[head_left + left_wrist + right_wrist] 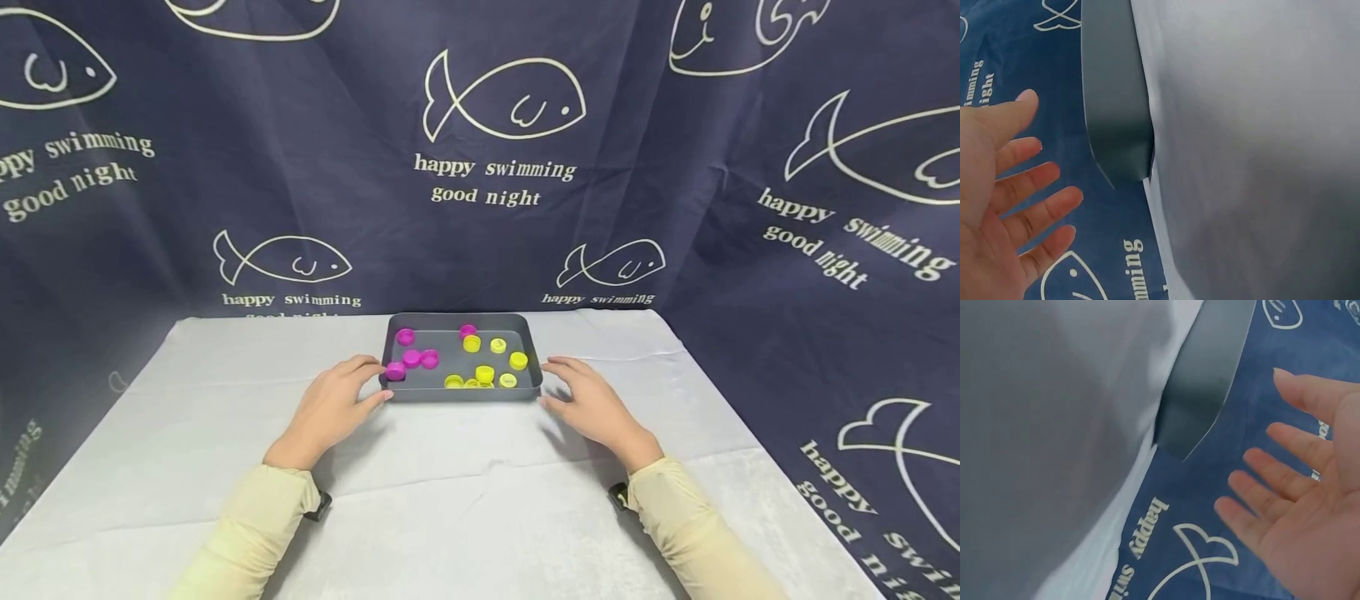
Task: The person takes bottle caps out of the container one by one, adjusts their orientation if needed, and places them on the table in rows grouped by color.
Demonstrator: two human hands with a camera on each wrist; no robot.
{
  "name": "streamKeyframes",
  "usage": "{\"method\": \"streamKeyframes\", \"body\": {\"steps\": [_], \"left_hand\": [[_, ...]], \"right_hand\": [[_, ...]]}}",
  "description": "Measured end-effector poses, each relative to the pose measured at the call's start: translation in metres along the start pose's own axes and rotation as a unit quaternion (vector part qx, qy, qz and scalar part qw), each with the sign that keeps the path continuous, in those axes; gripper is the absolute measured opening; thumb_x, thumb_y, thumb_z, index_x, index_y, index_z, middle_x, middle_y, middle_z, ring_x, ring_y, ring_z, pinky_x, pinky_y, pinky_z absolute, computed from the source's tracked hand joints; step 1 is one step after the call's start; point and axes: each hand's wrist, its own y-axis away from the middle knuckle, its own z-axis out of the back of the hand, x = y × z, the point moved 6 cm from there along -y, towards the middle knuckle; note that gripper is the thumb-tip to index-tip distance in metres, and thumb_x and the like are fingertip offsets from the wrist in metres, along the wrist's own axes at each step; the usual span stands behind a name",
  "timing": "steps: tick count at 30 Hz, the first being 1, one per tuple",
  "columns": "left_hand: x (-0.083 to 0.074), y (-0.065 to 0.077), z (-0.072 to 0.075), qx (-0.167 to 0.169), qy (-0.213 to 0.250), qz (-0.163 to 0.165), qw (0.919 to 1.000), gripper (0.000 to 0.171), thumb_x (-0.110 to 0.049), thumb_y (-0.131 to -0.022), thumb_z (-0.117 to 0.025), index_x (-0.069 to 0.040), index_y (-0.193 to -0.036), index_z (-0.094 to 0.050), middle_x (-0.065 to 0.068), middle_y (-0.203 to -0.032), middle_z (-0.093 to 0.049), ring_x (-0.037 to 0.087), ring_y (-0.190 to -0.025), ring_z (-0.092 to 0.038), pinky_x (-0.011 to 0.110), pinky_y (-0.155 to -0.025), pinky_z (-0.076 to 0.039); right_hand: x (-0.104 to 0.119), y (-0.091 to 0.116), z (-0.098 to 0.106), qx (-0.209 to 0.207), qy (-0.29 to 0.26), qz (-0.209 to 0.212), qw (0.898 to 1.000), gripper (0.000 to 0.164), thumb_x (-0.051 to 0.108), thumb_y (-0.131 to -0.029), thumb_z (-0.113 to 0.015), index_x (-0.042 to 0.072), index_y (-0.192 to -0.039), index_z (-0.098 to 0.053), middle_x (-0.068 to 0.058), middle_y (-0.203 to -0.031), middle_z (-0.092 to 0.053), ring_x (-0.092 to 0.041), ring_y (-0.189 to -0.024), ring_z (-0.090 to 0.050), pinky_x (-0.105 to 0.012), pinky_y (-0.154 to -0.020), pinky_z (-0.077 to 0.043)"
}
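Observation:
A dark grey rectangular tray sits toward the back of the table, its outer wall also showing in both wrist views. Several magenta bottle caps lie mostly in its left half. Several yellow bottle caps are spread over the right half, some side up, some turned over. My left hand is beside the tray's left end, fingers spread and thumb near the front corner. Mirroring it, my right hand is at the right end with fingers apart. Both palms hold nothing; in the wrist views the fingers stand apart from the tray wall.
A white cloth with light creases covers the table. Behind and on both sides hangs a navy curtain printed with fish outlines and lettering; the tray's far side is close to it. Dark wrist bands show at the sleeve cuffs.

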Motion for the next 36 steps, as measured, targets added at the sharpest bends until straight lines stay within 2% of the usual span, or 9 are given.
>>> {"method": "streamKeyframes", "body": {"steps": [5,9,14,18,22,25,29,36], "left_hand": [[-0.002,-0.010,-0.003,0.005,-0.021,-0.027,0.9994,0.032,-0.025,-0.084,-0.080,-0.006,-0.110,-0.074,0.006,-0.113,-0.068,0.026,-0.102,-0.067,0.045,-0.087,-0.054],[0.000,-0.018,-0.008,0.022,-0.026,-0.028,0.9991,0.026,-0.022,-0.083,-0.082,-0.008,-0.105,-0.075,0.004,-0.110,-0.069,0.024,-0.099,-0.068,0.043,-0.086,-0.054],[0.004,-0.022,-0.013,0.041,-0.018,-0.021,0.9988,0.019,-0.017,-0.082,-0.082,-0.008,-0.098,-0.077,0.001,-0.099,-0.069,0.022,-0.093,-0.068,0.043,-0.083,-0.055],[0.006,-0.023,-0.016,0.042,0.004,-0.028,0.9987,0.012,-0.010,-0.082,-0.081,-0.005,-0.092,-0.078,-0.002,-0.089,-0.068,0.021,-0.087,-0.067,0.041,-0.083,-0.055],[0.007,-0.021,-0.019,0.039,0.029,-0.035,0.9982,0.006,-0.003,-0.081,-0.079,-0.004,-0.087,-0.078,-0.003,-0.084,-0.066,0.019,-0.084,-0.067,0.037,-0.081,-0.056],[0.006,-0.020,-0.022,0.034,0.040,-0.037,0.9979,0.005,0.001,-0.081,-0.078,-0.002,-0.085,-0.077,-0.003,-0.081,-0.066,0.018,-0.081,-0.067,0.034,-0.078,-0.056],[0.003,-0.020,-0.024,0.027,0.047,-0.038,0.9978,0.005,0.001,-0.079,-0.079,-0.002,-0.083,-0.077,-0.004,-0.078,-0.065,0.018,-0.080,-0.067,0.033,-0.077,-0.057],[0.003,-0.017,-0.030,0.029,0.053,-0.028,0.9978,0.005,0.001,-0.079,-0.079,-0.003,-0.082,-0.077,-0.005,-0.076,-0.062,0.016,-0.077,-0.066,0.032,-0.075,-0.056]], "right_hand": [[0.024,-0.022,0.004,-0.016,-0.019,0.045,0.999,0.041,0.018,-0.089,-0.075,0.005,-0.126,-0.065,-0.010,-0.129,-0.062,-0.030,-0.123,-0.057,-0.047,-0.106,-0.043],[0.040,-0.043,0.003,-0.008,-0.026,0.076,0.997,0.034,0.015,-0.089,-0.075,0.007,-0.121,-0.068,-0.006,-0.121,-0.067,-0.026,-0.116,-0.061,-0.044,-0.103,-0.046],[0.056,-0.068,-0.010,0.017,-0.017,0.116,0.993,0.029,0.012,-0.087,-0.076,0.008,-0.116,-0.071,-0.005,-0.114,-0.070,-0.023,-0.109,-0.065,-0.041,-0.096,-0.050],[0.069,-0.086,-0.026,0.041,-0.013,0.139,0.989,0.019,0.010,-0.087,-0.076,0.008,-0.106,-0.075,-0.004,-0.104,-0.071,-0.021,-0.100,-0.067,-0.037,-0.090,-0.053],[0.078,-0.100,-0.047,0.079,-0.011,0.123,0.989,0.012,0.016,-0.088,-0.076,0.009,-0.098,-0.076,0.001,-0.094,-0.072,-0.016,-0.091,-0.068,-0.031,-0.083,-0.054],[0.082,-0.108,-0.062,0.110,-0.002,0.090,0.990,0.009,0.021,-0.088,-0.077,0.013,-0.090,-0.075,0.006,-0.085,-0.071,-0.011,-0.081,-0.066,-0.028,-0.077,-0.054],[0.084,-0.114,-0.077,0.139,0.007,0.058,0.989,0.016,0.025,-0.087,-0.078,0.016,-0.076,-0.071,0.009,-0.072,-0.066,-0.007,-0.066,-0.059,-0.026,-0.066,-0.051],[0.088,-0.118,-0.093,0.160,0.053,0.058,0.984,0.018,0.024,-0.083,-0.080,0.013,-0.071,-0.073,0.008,-0.067,-0.066,-0.005,-0.059,-0.054,-0.023,-0.061,-0.050]]}}
